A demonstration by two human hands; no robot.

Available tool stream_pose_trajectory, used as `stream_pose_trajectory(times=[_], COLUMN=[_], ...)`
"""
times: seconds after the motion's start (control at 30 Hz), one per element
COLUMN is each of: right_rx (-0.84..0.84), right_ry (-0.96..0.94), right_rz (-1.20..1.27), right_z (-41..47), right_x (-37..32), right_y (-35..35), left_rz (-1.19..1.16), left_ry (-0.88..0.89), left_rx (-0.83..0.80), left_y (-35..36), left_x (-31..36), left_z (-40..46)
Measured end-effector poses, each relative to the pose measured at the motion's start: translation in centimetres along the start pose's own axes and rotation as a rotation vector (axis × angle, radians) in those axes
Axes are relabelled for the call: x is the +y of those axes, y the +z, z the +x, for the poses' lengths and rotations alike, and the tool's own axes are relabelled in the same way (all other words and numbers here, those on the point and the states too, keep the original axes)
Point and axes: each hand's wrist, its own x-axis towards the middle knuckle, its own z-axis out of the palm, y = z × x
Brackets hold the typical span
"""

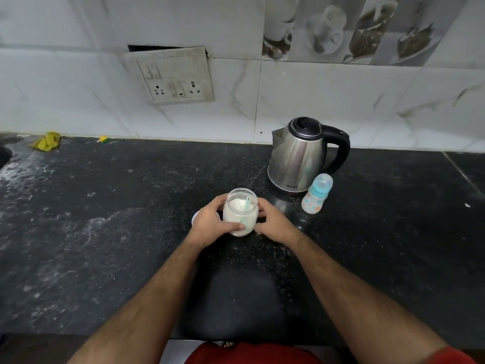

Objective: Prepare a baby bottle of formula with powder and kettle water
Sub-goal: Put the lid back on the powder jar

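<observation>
An open clear jar (241, 210) of white formula powder stands on the black counter (118, 232), with a pale green scoop (247, 203) resting in the powder. My left hand (214, 220) wraps around the jar's left side. My right hand (273, 220) rests against its right side. A round lid (194, 218) peeks out behind my left hand. The steel kettle (299, 156) with a black handle stands behind and to the right, lid closed. A baby bottle (316, 194) with a blue collar and capped top stands just right of the kettle's base.
The counter surface is streaked with pale smears on the left. A yellow cloth (47, 141) and a small yellow-green item (103, 139) lie by the tiled wall. A wall socket plate (173, 77) hangs above. A sink edge (5, 156) shows at far left.
</observation>
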Motion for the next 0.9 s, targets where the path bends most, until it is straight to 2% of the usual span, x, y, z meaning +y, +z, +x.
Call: stream_pose_trajectory(times=[0.17, 0.3, 0.43, 0.53, 0.6, 0.7, 0.8, 0.9], right_rx=[-0.041, 0.086, 0.203, 0.235, 0.25, 0.264, 0.27, 0.272], right_ry=[-0.066, -0.129, -0.127, -0.133, -0.125, -0.12, -0.118, -0.116], right_rz=[0.06, 0.182, 0.187, 0.198, 0.201, 0.215, 0.215, 0.206], right_z=[-1.3, -2.0, -2.6, -2.9, -3.2, -3.5, -3.6, -3.6], right_x=[0.0, 0.0, 0.0, 0.4, 0.5, 0.7, 0.8, 0.8], right_y=[-1.8, -1.4, -1.3, -1.5, -1.8, -2.1, -2.1, -2.1], left_rz=[-0.162, -0.218, -0.277, -0.277, -0.152, 0.171, 0.597, 0.807], left_ry=[0.019, 0.08, 0.095, 0.012, -0.036, -0.074, -0.106, -0.174], left_rx=[-0.071, -0.121, -0.191, -0.13, -0.001, 0.152, 0.081, -0.054], left_y=[0.0, 0.9, 0.9, 0.1, -0.6, -2.0, -2.7, -2.4], left_x=[2.0, 3.6, 4.0, 3.9, 3.3, 1.1, -0.7, -1.4], left_z=[0.9, 1.1, 1.0, 1.0, 1.1, 1.5, 1.7, 1.5])
